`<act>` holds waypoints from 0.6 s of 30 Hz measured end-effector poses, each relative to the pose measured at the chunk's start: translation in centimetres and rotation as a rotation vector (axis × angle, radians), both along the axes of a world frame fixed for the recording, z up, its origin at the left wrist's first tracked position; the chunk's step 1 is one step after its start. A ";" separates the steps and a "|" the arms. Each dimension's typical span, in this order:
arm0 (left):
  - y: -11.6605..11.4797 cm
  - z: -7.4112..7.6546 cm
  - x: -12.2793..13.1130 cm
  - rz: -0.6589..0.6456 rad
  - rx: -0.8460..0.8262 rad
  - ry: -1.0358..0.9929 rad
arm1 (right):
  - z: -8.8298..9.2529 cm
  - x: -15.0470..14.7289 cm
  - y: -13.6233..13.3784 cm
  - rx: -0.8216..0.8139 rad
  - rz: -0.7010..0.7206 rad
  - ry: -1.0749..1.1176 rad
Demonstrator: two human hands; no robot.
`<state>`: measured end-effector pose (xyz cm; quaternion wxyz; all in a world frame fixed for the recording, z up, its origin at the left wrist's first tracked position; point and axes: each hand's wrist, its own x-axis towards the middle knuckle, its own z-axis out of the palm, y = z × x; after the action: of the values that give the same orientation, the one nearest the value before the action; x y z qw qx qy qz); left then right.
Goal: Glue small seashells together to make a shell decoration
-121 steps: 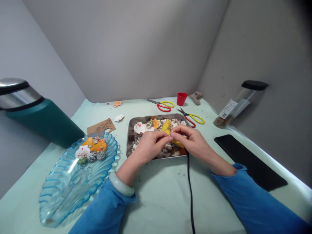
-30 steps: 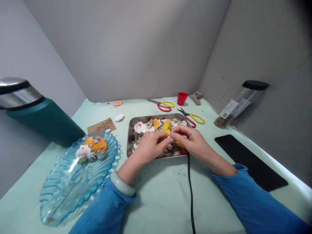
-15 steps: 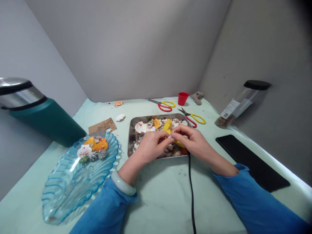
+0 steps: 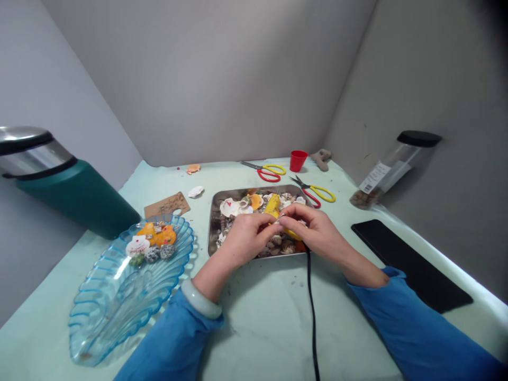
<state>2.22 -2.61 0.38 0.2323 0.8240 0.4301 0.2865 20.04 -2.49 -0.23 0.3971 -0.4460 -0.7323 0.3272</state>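
Note:
My left hand (image 4: 251,233) and my right hand (image 4: 311,227) meet above a metal tray (image 4: 210,227) of shells. Their fingertips pinch a small pale piece (image 4: 280,217) between them, mostly covered by the fingers, so its kind does not show. Behind and below the hands, a yellow hot glue gun (image 4: 272,204) lies on the shells, partly hidden. Its black cord (image 4: 311,307) runs from beneath my right hand toward me. White and orange shells (image 4: 234,207) show at the tray's left.
To the left are a blue clear dish (image 4: 115,312) with shells, a teal bottle (image 4: 79,196) and a brown card (image 4: 169,205). Behind lie two scissors (image 4: 270,170) and a red cup (image 4: 297,160). A jar (image 4: 391,169) and a black slab (image 4: 408,264) sit right.
Both hands stay nearly in place, with only a slight shift of the fingertips around the small piece. Everything else looks unchanged.

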 end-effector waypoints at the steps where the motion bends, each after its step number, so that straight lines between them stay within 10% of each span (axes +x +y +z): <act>1: 0.0 0.0 0.0 -0.003 -0.004 -0.004 | 0.0 0.0 0.0 0.000 0.001 0.000; 18: 0.0 0.0 -0.1 -0.030 -0.024 -0.030 | 0.2 -0.1 0.0 0.029 0.017 0.027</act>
<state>2.16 -2.60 0.35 0.2529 0.8232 0.4176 0.2899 19.99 -2.47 -0.04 0.4106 -0.4296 -0.7352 0.3260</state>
